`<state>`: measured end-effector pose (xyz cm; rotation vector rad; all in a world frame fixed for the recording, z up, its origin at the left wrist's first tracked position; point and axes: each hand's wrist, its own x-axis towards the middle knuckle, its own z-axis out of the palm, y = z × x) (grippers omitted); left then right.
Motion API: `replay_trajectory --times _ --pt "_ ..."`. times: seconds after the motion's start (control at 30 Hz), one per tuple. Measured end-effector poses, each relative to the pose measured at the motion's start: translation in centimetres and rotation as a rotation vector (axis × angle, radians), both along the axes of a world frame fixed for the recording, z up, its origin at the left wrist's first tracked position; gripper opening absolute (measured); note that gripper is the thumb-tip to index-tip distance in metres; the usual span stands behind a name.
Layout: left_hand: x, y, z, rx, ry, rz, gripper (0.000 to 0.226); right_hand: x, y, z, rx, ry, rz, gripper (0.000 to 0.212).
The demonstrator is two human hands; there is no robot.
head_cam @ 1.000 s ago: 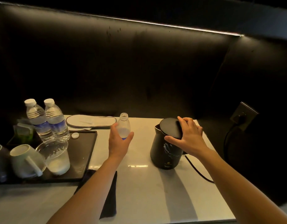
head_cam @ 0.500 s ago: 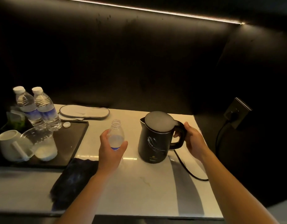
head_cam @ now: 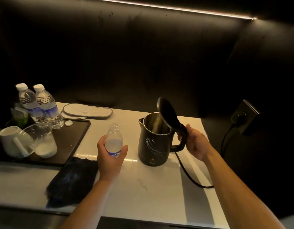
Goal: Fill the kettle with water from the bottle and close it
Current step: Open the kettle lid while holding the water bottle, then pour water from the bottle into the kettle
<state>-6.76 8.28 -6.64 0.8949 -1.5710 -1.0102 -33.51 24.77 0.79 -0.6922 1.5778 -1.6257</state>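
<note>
A black electric kettle (head_cam: 152,146) stands on the white counter, its lid (head_cam: 167,114) swung up and its steel inside showing. My right hand (head_cam: 194,141) grips the kettle's handle (head_cam: 181,139) from the right. Left of the kettle, my left hand (head_cam: 109,156) holds an uncapped clear water bottle (head_cam: 114,139) upright above the counter. The bottle's mouth is open and a hand's width from the kettle.
A black tray (head_cam: 73,139) at the left carries two capped bottles (head_cam: 42,106), a loose white cap (head_cam: 68,123), a white mug (head_cam: 12,139) and a clear cup (head_cam: 42,141). A dark cloth (head_cam: 71,180) lies near the front edge. The kettle's cord (head_cam: 189,176) runs right toward a wall socket (head_cam: 243,116).
The kettle's lid was shut and now stands open. My right hand went from the lid's top to the handle. The bottle has stayed upright in my left hand.
</note>
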Motion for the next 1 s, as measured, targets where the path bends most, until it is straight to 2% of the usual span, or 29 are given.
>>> replay_trajectory --times 0.1,0.17,0.27,0.37,0.5,0.67,0.73,0.87,1.0 --pt "-0.8 0.3 -0.5 -0.005 0.042 0.059 0.079 0.9 -0.4 1.0 0.014 0.341 -0.032 0.044" --pt "-1.4 0.4 -0.8 -0.007 0.052 0.088 0.079 2.0 -0.9 1.9 -0.011 0.476 -0.033 0.043" --pt "-1.9 0.6 -0.6 -0.015 0.056 0.094 0.075 3.6 -2.1 2.3 0.079 0.729 -0.012 0.073" --pt "-2.0 0.7 0.2 0.007 0.085 0.083 0.074 4.5 -3.4 2.0 0.175 0.984 -0.133 0.095" --pt "-1.8 0.1 2.3 -0.065 0.055 -0.002 0.071 4.9 -3.9 1.5 0.13 0.945 -0.243 0.097" --pt "-0.6 -2.2 7.0 -0.113 -0.035 -0.269 0.07 5.0 -3.9 1.7 0.0 0.647 -0.274 0.104" --pt "0.0 -3.4 9.1 -0.099 -0.097 -0.389 0.073 4.9 -3.9 2.0 0.007 0.598 -0.281 0.108" --pt "0.3 -5.6 12.3 -0.067 -0.335 -0.637 0.069 4.8 -3.7 2.4 0.015 0.604 -0.244 0.109" --pt "-0.3 -7.5 14.6 -0.094 -0.592 -0.78 0.059 4.7 -3.5 2.6 0.007 0.572 -0.211 0.107"
